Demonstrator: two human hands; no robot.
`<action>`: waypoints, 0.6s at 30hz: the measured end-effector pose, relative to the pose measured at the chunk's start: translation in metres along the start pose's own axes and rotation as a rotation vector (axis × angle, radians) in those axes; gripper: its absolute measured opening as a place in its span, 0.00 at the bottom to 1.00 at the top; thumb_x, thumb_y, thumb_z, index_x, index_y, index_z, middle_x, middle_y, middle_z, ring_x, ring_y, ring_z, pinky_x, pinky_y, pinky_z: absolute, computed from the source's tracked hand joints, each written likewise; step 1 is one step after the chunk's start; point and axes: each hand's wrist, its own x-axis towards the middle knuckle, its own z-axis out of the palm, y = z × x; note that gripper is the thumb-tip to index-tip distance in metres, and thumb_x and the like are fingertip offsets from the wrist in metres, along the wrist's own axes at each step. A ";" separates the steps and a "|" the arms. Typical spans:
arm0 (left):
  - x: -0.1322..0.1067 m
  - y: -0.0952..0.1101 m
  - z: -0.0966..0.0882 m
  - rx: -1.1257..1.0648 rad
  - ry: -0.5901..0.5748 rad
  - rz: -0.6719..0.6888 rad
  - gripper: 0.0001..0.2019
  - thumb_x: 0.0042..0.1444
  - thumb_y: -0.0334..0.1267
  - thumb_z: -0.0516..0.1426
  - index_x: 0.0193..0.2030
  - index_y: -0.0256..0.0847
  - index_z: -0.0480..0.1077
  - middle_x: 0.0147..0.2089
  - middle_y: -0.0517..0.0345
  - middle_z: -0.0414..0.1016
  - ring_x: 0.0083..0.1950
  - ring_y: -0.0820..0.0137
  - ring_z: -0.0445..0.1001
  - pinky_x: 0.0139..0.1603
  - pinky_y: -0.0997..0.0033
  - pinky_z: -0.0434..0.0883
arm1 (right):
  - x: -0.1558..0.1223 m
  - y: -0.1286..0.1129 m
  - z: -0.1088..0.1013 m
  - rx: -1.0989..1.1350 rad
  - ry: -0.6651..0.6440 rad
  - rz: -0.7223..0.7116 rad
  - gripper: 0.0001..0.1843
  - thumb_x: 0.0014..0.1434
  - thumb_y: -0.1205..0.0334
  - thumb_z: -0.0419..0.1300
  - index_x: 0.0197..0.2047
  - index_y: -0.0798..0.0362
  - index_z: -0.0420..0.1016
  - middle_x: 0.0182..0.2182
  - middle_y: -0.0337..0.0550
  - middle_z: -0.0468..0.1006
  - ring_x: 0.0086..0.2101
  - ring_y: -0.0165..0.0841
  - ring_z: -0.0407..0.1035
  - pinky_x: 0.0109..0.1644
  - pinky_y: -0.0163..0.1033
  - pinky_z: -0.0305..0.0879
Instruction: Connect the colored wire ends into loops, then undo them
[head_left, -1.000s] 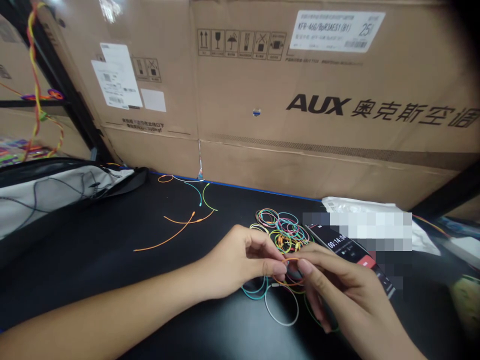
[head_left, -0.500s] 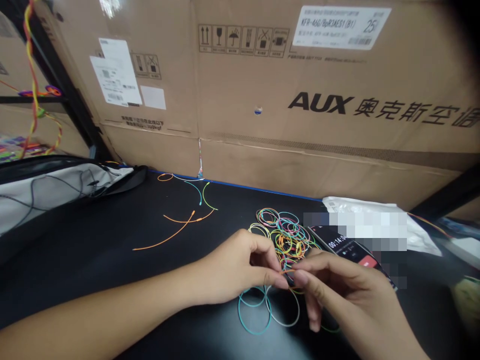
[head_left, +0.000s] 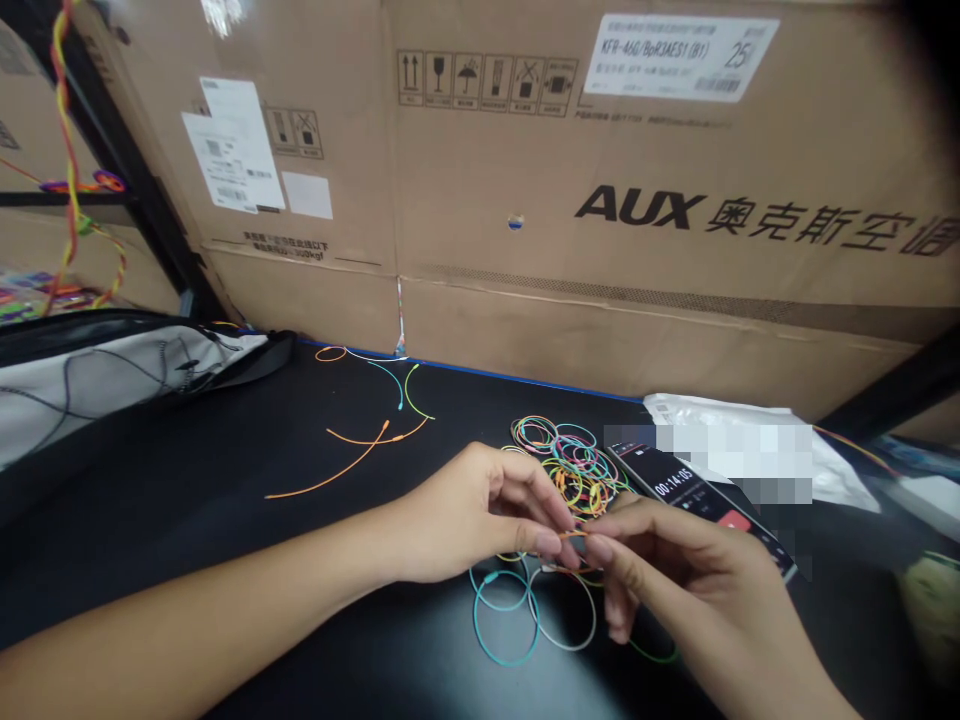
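Observation:
Between my two hands is a thin orange cord, like the coloured wire loops lying around. My left hand pinches one part of it between thumb and fingertips. A short way to the right, my right hand pinches another part with thumb and forefinger. Part of the cord is hidden by my fingers. Just behind the hands lies a pile of closed loops in several colours. Nearer to me, a teal loop and a white loop lie flat on the black table.
Loose orange, green and blue cords lie to the left. A phone with a running timer lies right of the pile, beside a white plastic packet. A large cardboard box stands along the back; a grey-white bag is at left.
Both hands still pinch the orange cord. My left hand's fingers have shifted slightly up and closer to the right hand's. The phone timer has advanced from 00:14:04 to 00:14:05.

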 end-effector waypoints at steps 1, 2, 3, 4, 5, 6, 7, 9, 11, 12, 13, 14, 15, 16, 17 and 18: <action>0.000 0.001 0.001 0.009 0.013 0.003 0.11 0.53 0.32 0.70 0.39 0.37 0.72 0.36 0.54 0.82 0.41 0.67 0.82 0.47 0.64 0.74 | 0.000 0.001 0.001 0.002 0.005 -0.001 0.09 0.63 0.55 0.68 0.34 0.49 0.83 0.19 0.37 0.78 0.17 0.30 0.74 0.23 0.32 0.72; -0.001 0.002 0.003 0.029 0.029 0.006 0.14 0.51 0.30 0.71 0.37 0.38 0.70 0.35 0.56 0.82 0.39 0.68 0.82 0.45 0.65 0.73 | -0.001 0.001 0.002 0.008 0.011 0.000 0.08 0.62 0.55 0.69 0.34 0.49 0.83 0.20 0.36 0.78 0.18 0.29 0.74 0.23 0.31 0.72; -0.001 0.003 0.005 0.062 0.047 0.006 0.16 0.49 0.29 0.71 0.36 0.39 0.67 0.33 0.58 0.81 0.38 0.68 0.81 0.44 0.66 0.73 | -0.002 0.002 0.003 0.017 0.019 0.003 0.08 0.62 0.55 0.69 0.33 0.49 0.83 0.21 0.36 0.78 0.18 0.28 0.74 0.23 0.31 0.72; -0.002 0.003 0.007 0.105 0.065 0.003 0.18 0.47 0.28 0.72 0.36 0.40 0.66 0.32 0.60 0.80 0.37 0.69 0.80 0.44 0.66 0.72 | -0.003 0.002 0.004 0.028 0.024 0.012 0.08 0.61 0.55 0.70 0.33 0.49 0.83 0.22 0.36 0.78 0.18 0.28 0.73 0.23 0.31 0.71; -0.002 0.004 0.009 0.159 0.082 -0.002 0.19 0.47 0.28 0.72 0.36 0.40 0.65 0.32 0.62 0.79 0.36 0.70 0.78 0.43 0.66 0.71 | -0.004 0.002 0.006 0.038 0.026 0.028 0.09 0.61 0.54 0.70 0.32 0.49 0.83 0.23 0.36 0.79 0.18 0.27 0.73 0.23 0.30 0.70; -0.003 0.004 0.011 0.214 0.098 -0.006 0.19 0.46 0.28 0.72 0.35 0.40 0.65 0.32 0.62 0.78 0.36 0.71 0.76 0.42 0.67 0.70 | -0.005 0.001 0.008 0.045 0.022 0.049 0.10 0.60 0.54 0.70 0.32 0.49 0.82 0.24 0.37 0.79 0.17 0.27 0.72 0.22 0.30 0.70; -0.004 0.004 0.013 0.260 0.117 -0.009 0.19 0.46 0.28 0.72 0.35 0.40 0.65 0.32 0.63 0.77 0.35 0.72 0.75 0.41 0.68 0.69 | -0.007 0.001 0.009 0.046 0.020 0.070 0.10 0.60 0.53 0.70 0.31 0.49 0.82 0.24 0.36 0.79 0.17 0.26 0.72 0.21 0.30 0.69; -0.005 0.003 0.015 0.308 0.158 -0.009 0.18 0.47 0.30 0.72 0.34 0.41 0.65 0.31 0.64 0.75 0.34 0.73 0.73 0.39 0.69 0.69 | -0.009 -0.001 0.011 0.034 0.016 0.090 0.11 0.59 0.52 0.70 0.31 0.50 0.82 0.23 0.35 0.77 0.17 0.27 0.71 0.20 0.31 0.68; -0.004 0.003 0.014 0.292 0.165 -0.014 0.19 0.46 0.31 0.72 0.35 0.41 0.65 0.32 0.63 0.76 0.34 0.72 0.73 0.39 0.69 0.69 | -0.008 -0.003 0.010 0.013 0.020 0.072 0.11 0.60 0.52 0.69 0.32 0.50 0.82 0.22 0.35 0.76 0.17 0.28 0.71 0.22 0.32 0.69; -0.004 0.003 0.013 0.256 0.144 -0.024 0.19 0.46 0.32 0.73 0.36 0.40 0.66 0.33 0.62 0.78 0.35 0.72 0.74 0.40 0.68 0.70 | -0.008 -0.003 0.010 0.000 0.023 0.050 0.10 0.61 0.53 0.69 0.32 0.49 0.82 0.22 0.36 0.76 0.18 0.29 0.72 0.23 0.33 0.70; -0.004 0.004 0.010 0.211 0.108 -0.036 0.20 0.46 0.33 0.73 0.39 0.40 0.67 0.34 0.61 0.79 0.36 0.70 0.76 0.42 0.67 0.71 | -0.007 -0.004 0.008 -0.015 0.024 0.020 0.10 0.62 0.53 0.68 0.32 0.49 0.83 0.23 0.36 0.77 0.19 0.29 0.73 0.25 0.34 0.70; -0.003 0.005 0.008 0.163 0.066 -0.045 0.20 0.48 0.33 0.73 0.42 0.40 0.68 0.34 0.59 0.80 0.37 0.69 0.78 0.45 0.65 0.72 | -0.005 -0.005 0.007 -0.034 0.025 -0.014 0.09 0.62 0.54 0.68 0.33 0.48 0.83 0.23 0.37 0.77 0.21 0.30 0.73 0.26 0.34 0.71; -0.003 0.005 0.005 0.122 0.027 -0.053 0.20 0.50 0.34 0.71 0.47 0.40 0.69 0.35 0.58 0.81 0.38 0.68 0.79 0.47 0.63 0.73 | -0.004 -0.006 0.006 -0.056 0.026 -0.047 0.09 0.62 0.54 0.68 0.32 0.48 0.83 0.24 0.37 0.77 0.22 0.31 0.73 0.27 0.34 0.71; -0.003 0.006 0.003 0.093 -0.005 -0.056 0.21 0.53 0.33 0.70 0.50 0.40 0.69 0.36 0.57 0.81 0.40 0.67 0.80 0.49 0.62 0.73 | -0.003 -0.006 0.005 -0.076 0.025 -0.077 0.08 0.62 0.55 0.68 0.32 0.47 0.83 0.25 0.38 0.78 0.23 0.32 0.73 0.28 0.35 0.71; -0.003 0.008 0.002 0.078 -0.030 -0.055 0.20 0.55 0.33 0.68 0.53 0.40 0.69 0.37 0.57 0.82 0.40 0.67 0.81 0.50 0.61 0.73 | -0.002 -0.006 0.005 -0.091 0.020 -0.101 0.08 0.62 0.56 0.68 0.32 0.47 0.83 0.25 0.39 0.79 0.25 0.32 0.73 0.29 0.35 0.72; -0.003 0.009 0.001 0.078 -0.048 -0.049 0.20 0.57 0.31 0.67 0.55 0.40 0.69 0.37 0.57 0.81 0.41 0.67 0.81 0.51 0.60 0.73 | -0.001 -0.006 0.004 -0.104 0.011 -0.121 0.08 0.63 0.56 0.68 0.32 0.47 0.83 0.26 0.39 0.79 0.26 0.33 0.73 0.30 0.36 0.72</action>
